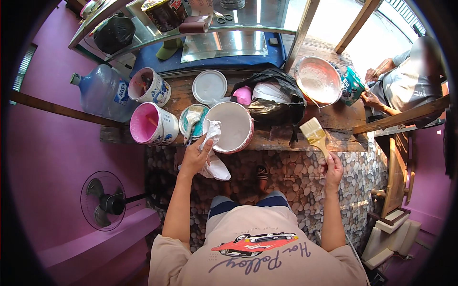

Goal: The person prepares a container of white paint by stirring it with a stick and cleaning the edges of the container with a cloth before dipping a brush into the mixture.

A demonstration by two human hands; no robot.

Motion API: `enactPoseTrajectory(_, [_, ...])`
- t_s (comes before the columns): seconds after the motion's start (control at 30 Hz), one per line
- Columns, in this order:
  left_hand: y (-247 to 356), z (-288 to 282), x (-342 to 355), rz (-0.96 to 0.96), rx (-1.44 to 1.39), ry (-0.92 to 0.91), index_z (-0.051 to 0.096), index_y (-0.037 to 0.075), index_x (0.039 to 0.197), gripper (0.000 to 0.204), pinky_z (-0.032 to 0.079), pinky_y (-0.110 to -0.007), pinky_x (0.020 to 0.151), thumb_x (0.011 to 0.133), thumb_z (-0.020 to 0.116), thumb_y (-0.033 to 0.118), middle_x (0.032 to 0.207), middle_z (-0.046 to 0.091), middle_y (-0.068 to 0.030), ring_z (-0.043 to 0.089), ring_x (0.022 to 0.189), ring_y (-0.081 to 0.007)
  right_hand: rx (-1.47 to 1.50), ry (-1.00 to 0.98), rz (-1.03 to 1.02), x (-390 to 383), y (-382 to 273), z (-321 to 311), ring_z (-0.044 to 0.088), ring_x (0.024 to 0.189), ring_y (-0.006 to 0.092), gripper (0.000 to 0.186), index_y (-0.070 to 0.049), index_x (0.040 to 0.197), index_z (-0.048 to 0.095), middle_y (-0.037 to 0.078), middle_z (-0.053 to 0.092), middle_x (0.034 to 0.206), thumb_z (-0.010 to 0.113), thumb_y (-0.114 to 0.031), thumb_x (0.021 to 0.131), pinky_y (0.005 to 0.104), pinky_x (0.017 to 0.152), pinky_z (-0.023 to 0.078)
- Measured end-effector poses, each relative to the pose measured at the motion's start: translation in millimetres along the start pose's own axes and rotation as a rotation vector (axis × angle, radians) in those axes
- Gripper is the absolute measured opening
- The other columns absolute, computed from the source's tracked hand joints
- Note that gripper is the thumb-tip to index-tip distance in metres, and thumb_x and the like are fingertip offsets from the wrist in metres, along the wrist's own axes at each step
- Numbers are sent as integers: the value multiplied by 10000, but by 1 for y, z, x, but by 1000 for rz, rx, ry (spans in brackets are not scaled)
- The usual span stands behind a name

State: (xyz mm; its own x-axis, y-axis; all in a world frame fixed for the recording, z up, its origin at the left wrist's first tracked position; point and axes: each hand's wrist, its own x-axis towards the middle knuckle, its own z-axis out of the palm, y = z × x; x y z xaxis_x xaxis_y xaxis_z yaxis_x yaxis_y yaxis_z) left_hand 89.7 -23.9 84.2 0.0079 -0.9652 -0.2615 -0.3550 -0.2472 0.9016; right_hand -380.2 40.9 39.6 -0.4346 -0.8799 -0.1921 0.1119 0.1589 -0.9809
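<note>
My right hand (332,169) is closed round the wooden handle of a wide paintbrush (314,132), bristles up, just in front of the bench edge. A white cloth (217,168) hangs from my left hand (196,157), which grips it beside an open bucket (232,122) with a whitish inside. Left of that bucket, a second, white-bristled brush (193,119) lies across a small tub with teal paint (202,125). A pink-lined pail (148,125) with a stick in it stands farther left. What the cloth's folds cover is hidden.
On the wooden bench (334,126) are another pail (150,86), a white lid (209,86), a black plastic bag (286,102) and a paint bucket (318,82). A large water bottle (106,90) stands left; a fan (106,202) is below it. Another person (405,81) sits at far right.
</note>
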Motion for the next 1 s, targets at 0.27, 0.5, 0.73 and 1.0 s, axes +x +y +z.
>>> enactPoseTrajectory(0.27, [1,-4,3,36,-9,-36,534,-96,1402,700,463,-277,485,1019,599,486,622,594,-41,568,497,-98,65,-303,170,1,-56,134,596,550,62,260,-18,1193,695,24,665,770,633,-202,1020,179,441,403])
enactPoseTrajectory(0.5, [10,-9,-3,21,-39,-72,569,-36,1402,628,458,-268,482,1021,607,461,631,599,-13,548,495,-81,109,-469,251,14,-32,189,589,540,63,238,-32,1155,710,21,650,748,645,-212,1014,190,432,400])
enactPoseTrajectory(0.73, [11,-12,-6,15,-52,-101,618,57,1392,535,468,-267,490,1024,609,444,659,614,-3,553,503,-72,134,-556,378,20,-22,201,558,546,60,282,-43,1173,710,0,636,749,632,-261,1013,186,439,367])
enactPoseTrajectory(1.0, [11,-13,-2,4,-10,-139,631,62,1380,514,473,-261,490,1026,609,434,675,624,1,561,512,-66,204,-595,406,33,-33,198,545,568,71,304,-43,1175,711,-9,626,749,643,-277,993,191,473,366])
